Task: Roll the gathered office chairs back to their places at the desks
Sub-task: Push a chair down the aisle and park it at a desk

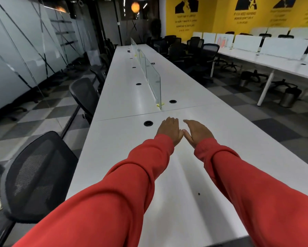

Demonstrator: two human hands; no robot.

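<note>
Over the near end of the long white worktop (124,145), my left grip (169,130) and right grip (197,131) stretch out flat side by side, released, grasping nothing. The gathered office chairs (194,50) stand well apart from me, off the worktop's right edge toward its far end, so my right grip is nearer. The worktop runs straight away from me, with a glass divider (153,81) along its middle. Mesh chairs (39,175) sit at its left edge, on checked carpet (256,118).
</note>
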